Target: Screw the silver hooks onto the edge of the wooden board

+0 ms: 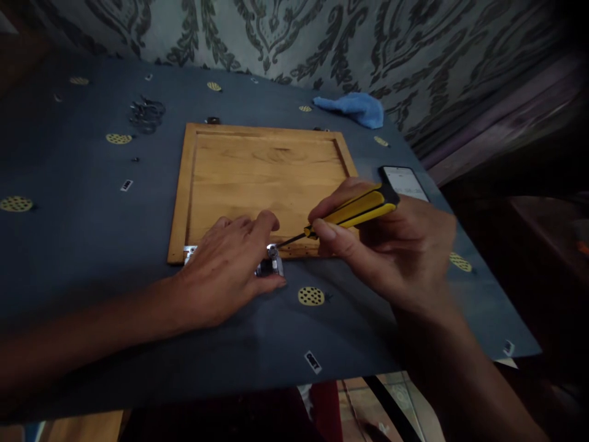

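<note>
A framed wooden panel [271,172] lies flat on the table, with small holes along its near edge. A shiny metal fitting [275,261], which looks like a latch, sits at that near edge. Over it rests my left hand [225,267], thumb at the front side and fingers on the panel, holding it in place and covering most of it. My right hand [386,245] grips a yellow and black screwdriver [352,212]. The screwdriver slants down to the left, its tip at a screw head on the fitting's right end.
A loose pile of metal pieces [147,115] and a small screw [135,159] lie left of the panel. Dark fittings [212,121] show at its far edge. A phone [405,183] lies to the right, a blue cloth [356,110] at the back by the patterned wall [271,31].
</note>
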Demonstrator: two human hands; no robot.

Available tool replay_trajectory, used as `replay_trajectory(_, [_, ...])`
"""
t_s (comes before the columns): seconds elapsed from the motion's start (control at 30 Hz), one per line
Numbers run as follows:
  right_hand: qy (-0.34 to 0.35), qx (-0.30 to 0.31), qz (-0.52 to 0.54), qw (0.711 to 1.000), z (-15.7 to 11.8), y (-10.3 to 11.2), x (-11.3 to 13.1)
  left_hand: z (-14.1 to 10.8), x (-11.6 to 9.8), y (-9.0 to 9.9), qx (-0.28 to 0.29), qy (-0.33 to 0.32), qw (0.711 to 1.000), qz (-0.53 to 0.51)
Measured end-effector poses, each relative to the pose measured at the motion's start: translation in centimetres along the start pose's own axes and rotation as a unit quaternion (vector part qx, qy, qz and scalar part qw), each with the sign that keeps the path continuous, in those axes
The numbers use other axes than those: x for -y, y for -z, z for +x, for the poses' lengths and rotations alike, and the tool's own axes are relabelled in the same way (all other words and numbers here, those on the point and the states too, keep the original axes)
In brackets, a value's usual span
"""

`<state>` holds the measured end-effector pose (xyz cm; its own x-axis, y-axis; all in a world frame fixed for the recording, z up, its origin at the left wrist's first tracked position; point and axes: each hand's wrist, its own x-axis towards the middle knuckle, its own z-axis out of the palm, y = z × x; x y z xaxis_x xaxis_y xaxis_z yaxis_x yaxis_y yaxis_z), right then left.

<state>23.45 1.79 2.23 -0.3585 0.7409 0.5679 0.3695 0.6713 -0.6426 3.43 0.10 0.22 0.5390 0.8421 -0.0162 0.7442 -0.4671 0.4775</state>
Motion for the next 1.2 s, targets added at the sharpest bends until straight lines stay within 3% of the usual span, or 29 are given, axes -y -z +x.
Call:
replay_trajectory(0.17, [0.013,0.002,-0.003,1.000,0.0,0.0,0.0,-0.1,0.3,1.8,-0.005,-0.014,1.000,-0.015])
replay_trajectory(0.33, [-0.024,0.005,-0.005,1.000,-0.2,-0.1,0.4,0.1,2.6,7.4,-0.116,-0.011,0.992,-0.053])
replay_trajectory(0.4, [-0.045,0.010,-0.011,0.999,-0.2,-0.1,0.4,0.2,4.4,9.5,-0.200,-0.021,0.974,-0.101])
replay_trajectory(0.5, [-0.030,0.020,-0.021,0.999,-0.1,0.1,0.4,0.4,7.3,11.8,-0.292,0.052,0.950,-0.097])
replay_trajectory(0.6, [-0.007,0.042,-0.063,0.997,0.3,0.4,0.4,0.3,10.7,13.4,-0.322,0.144,0.925,-0.141])
replay_trajectory(0.7, [0.015,0.028,-0.108,0.994,0.6,0.5,0.1,0.1,15.0,14.6,-0.343,0.195,0.912,-0.114])
replay_trajectory(0.8, [0.026,0.005,-0.123,0.992,0.7,0.4,-0.5,-0.3,19.4,15.1,-0.329,0.248,0.907,-0.084])
replay_trajectory(0.93, [0.027,-0.007,-0.129,0.991,0.6,0.3,-0.9,-0.2,23.3,13.8,-0.294,0.277,0.913,-0.052])
replay_trajectory(1.2, [0.040,-0.020,-0.137,0.990,1.1,0.3,-0.8,1.0,25.0,11.1,-0.256,0.238,0.936,0.043])
